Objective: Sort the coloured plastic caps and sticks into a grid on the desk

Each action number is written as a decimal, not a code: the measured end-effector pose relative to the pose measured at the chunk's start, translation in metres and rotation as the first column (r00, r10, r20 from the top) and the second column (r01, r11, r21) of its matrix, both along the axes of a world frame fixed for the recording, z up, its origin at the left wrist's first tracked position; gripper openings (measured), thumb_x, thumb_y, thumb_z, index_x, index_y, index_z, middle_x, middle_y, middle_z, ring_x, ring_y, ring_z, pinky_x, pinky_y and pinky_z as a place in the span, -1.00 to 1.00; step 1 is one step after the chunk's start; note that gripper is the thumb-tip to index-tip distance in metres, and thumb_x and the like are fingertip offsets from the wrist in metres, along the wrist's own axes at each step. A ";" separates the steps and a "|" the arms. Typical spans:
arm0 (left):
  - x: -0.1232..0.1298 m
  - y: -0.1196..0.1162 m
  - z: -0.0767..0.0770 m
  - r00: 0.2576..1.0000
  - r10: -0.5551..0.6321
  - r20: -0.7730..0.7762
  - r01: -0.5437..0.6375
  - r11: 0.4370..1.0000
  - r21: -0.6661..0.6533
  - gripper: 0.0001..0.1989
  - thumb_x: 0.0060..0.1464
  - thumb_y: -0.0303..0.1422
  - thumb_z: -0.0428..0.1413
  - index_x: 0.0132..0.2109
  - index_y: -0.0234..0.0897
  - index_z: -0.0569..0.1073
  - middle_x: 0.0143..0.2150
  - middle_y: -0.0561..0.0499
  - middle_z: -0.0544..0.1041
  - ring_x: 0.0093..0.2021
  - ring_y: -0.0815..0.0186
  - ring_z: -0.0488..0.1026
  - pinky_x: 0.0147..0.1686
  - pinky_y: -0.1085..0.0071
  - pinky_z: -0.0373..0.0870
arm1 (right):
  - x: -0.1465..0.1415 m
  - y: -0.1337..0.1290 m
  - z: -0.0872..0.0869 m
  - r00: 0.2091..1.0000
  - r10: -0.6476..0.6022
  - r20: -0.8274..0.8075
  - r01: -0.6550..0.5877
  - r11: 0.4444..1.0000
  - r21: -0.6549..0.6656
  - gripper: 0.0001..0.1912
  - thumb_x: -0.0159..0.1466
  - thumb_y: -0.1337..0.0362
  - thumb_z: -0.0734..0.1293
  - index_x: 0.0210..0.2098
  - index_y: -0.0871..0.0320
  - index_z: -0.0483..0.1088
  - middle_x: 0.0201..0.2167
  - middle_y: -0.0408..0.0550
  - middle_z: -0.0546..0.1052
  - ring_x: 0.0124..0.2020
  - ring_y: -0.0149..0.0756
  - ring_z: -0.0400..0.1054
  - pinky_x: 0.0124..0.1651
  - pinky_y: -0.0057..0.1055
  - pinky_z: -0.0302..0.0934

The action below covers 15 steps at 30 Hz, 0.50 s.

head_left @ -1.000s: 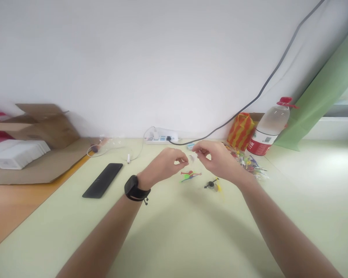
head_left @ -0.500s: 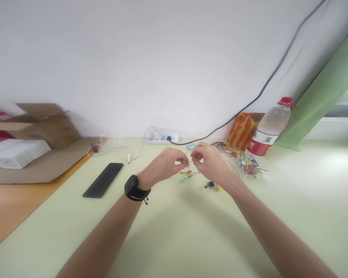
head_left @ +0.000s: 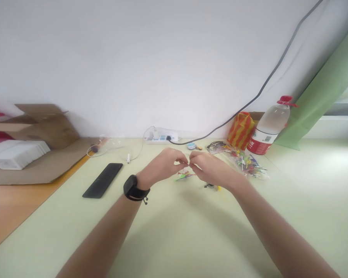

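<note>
Left forearm (head_left: 107, 235): is slanting inward from lower left. Left grip (head_left: 185, 163): is curling, thumb and forefinger pinching. Right forearm (head_left: 274, 222): is slanting inward from lower right. Right grip (head_left: 191, 162): is likewise pinching. Opposing fingertips (head_left: 185, 160): are almost meeting; contact being too small to tell.

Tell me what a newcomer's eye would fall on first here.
Most likely the left hand and right hand, fingertips close together at the centre, above the pale green table. Next, perhaps, the large red-capped bottle at the right, beside a red-and-yellow striped bag. The flat black object stands out left of the hands.
</note>
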<state>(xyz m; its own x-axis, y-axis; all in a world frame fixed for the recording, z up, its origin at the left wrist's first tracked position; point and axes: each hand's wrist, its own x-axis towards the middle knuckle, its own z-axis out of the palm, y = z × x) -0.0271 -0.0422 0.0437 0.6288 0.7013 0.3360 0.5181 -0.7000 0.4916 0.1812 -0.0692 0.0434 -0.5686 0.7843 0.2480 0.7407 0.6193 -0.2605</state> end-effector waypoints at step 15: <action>0.003 0.000 0.000 0.995 0.010 0.102 -0.003 0.998 -0.063 -0.82 0.24 -0.38 0.13 -0.26 -0.21 0.65 -0.29 0.03 0.68 -0.28 0.29 0.59 -0.24 0.41 0.47 | 0.012 0.003 0.004 0.981 -0.059 -0.182 0.003 0.956 -0.292 -0.69 0.29 0.05 0.42 -0.03 0.03 0.53 0.01 -0.04 0.61 -0.28 -0.24 0.55 -0.31 -0.38 0.31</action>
<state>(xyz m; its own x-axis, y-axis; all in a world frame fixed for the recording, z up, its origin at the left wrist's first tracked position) -0.0243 -0.0423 0.0432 0.5885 0.7269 0.3538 0.4672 -0.6630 0.5850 0.1936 -0.0662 0.0471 -0.5082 0.8545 0.1075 0.6790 0.4743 -0.5604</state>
